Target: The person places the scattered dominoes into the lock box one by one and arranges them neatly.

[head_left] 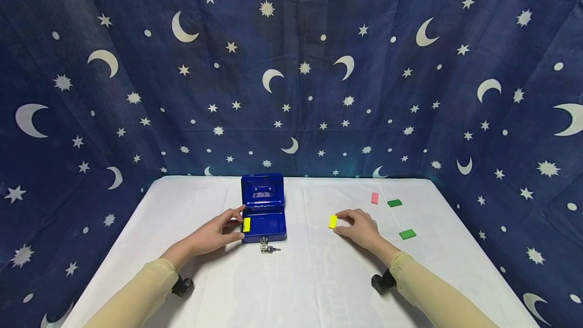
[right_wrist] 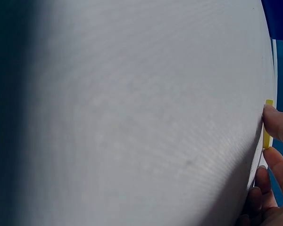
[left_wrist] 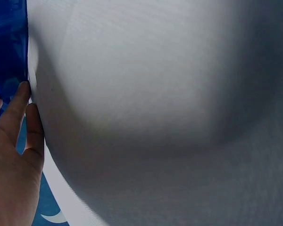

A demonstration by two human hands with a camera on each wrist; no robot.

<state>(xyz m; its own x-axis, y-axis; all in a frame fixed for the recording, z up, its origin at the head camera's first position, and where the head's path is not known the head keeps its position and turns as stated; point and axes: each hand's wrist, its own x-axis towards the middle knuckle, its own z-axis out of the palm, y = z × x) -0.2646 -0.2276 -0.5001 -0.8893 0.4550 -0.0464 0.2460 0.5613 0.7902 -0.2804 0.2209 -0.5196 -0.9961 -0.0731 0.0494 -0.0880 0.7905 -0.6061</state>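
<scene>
A blue metal cash box (head_left: 264, 224) stands on the table with its lid (head_left: 262, 190) raised at the back. Inside, at the left end, is a yellow block (head_left: 246, 224). My left hand (head_left: 214, 232) rests against the box's left side, thumb near the front corner and fingers by the back; the left wrist view shows its fingers (left_wrist: 20, 101) fairly straight at the box. To the right of the box, my right hand (head_left: 360, 228) pinches a second yellow block (head_left: 333, 221) between thumb and fingers. In the right wrist view that block (right_wrist: 268, 127) spans from thumb to finger.
Small keys (head_left: 272, 249) hang from the lock at the box's front. Beyond my right hand lie a pink block (head_left: 375, 198) and two green blocks, one farther back (head_left: 394, 203) and one nearer (head_left: 407, 234). A dark star-patterned curtain (head_left: 291, 105) surrounds the white table (head_left: 291, 287).
</scene>
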